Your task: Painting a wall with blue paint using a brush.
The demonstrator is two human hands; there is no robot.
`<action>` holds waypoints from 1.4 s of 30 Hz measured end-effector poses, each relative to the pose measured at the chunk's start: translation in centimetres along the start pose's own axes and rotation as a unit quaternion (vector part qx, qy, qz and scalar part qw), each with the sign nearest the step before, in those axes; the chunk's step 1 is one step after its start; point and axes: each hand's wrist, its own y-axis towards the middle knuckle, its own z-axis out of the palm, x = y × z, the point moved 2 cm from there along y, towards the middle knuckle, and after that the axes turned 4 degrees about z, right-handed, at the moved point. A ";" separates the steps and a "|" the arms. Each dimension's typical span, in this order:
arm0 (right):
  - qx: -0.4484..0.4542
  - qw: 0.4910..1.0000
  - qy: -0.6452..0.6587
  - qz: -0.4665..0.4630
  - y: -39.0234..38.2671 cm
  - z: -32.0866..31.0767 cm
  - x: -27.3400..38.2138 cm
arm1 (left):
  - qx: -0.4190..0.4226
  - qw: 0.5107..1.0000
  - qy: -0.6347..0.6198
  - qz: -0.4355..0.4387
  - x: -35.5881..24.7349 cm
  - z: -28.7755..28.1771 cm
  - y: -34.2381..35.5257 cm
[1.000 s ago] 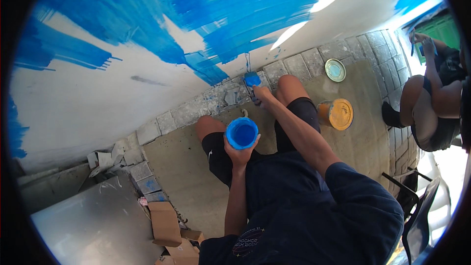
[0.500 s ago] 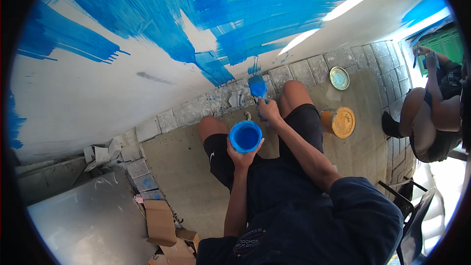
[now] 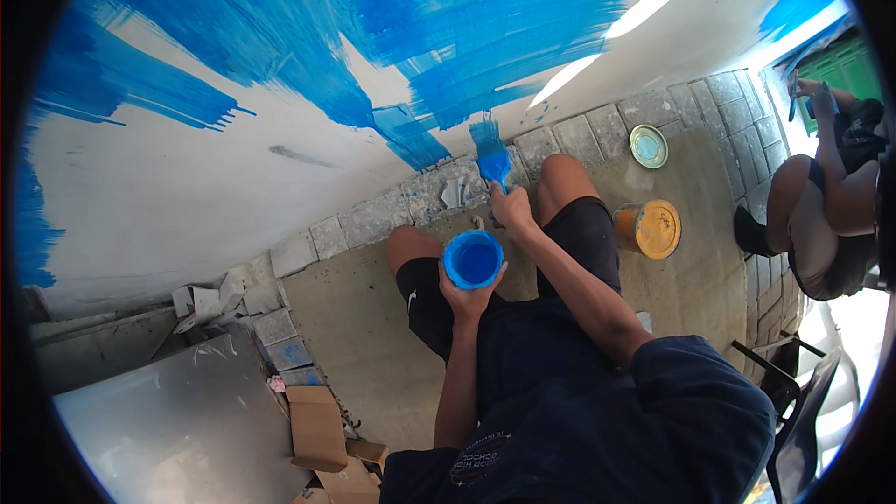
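My left hand point(image 3: 469, 291) holds a small round cup point(image 3: 473, 259) full of blue paint in front of my knees. My right hand point(image 3: 511, 209) grips a paintbrush point(image 3: 492, 161) whose blue bristles press low on the white wall point(image 3: 187, 196), at the bottom edge of a broad patch of blue paint point(image 3: 448, 28). I am crouching in dark shorts on a concrete floor, facing the wall.
An orange paint tin point(image 3: 648, 229) and its round lid point(image 3: 647, 146) lie on the floor at my right. Another person point(image 3: 826, 205) crouches at the far right. Cardboard scraps point(image 3: 317, 429), rubble and a grey metal sheet point(image 3: 168, 429) lie at the lower left.
My right hand has brought the brush up from the floor edge onto the wall. The cup in my left hand has stayed about where it was.
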 end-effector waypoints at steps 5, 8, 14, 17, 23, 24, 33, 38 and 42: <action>0.106 0.985 0.059 0.125 5.0 -0.2 4.2 | 0.030 0.997 0.047 0.058 -0.1 0.2 -0.1; 0.117 0.985 0.094 0.084 2.4 -0.4 6.7 | 0.021 0.998 0.046 0.043 -0.4 -0.8 -0.3; 0.070 0.988 0.084 -0.112 -10.1 -7.4 12.9 | 0.006 0.999 0.018 0.027 0.8 -0.9 -0.4; 0.037 0.977 0.087 -0.193 -9.3 -7.6 12.0 | 0.025 0.999 0.008 0.021 1.2 -0.8 -0.6; 0.055 0.974 0.099 -0.198 -3.0 -2.4 5.9 | 0.003 1.000 0.013 0.011 0.6 -1.5 -0.8; 0.037 0.975 0.066 -0.209 -1.9 -1.2 4.9 | 0.001 1.000 0.017 0.012 0.5 -1.8 -0.8; 0.050 0.987 -0.050 0.143 1.3 0.5 -2.0 | -0.008 0.998 0.038 0.053 -0.1 -0.8 -0.5; 0.090 0.990 -0.109 -0.028 -0.7 -1.5 8.2 | 0.011 0.999 0.037 0.003 0.4 -0.8 -0.7; 0.064 0.972 -0.052 -0.219 -11.0 -6.6 15.1 | -0.008 1.000 0.008 0.014 0.7 -1.2 -1.1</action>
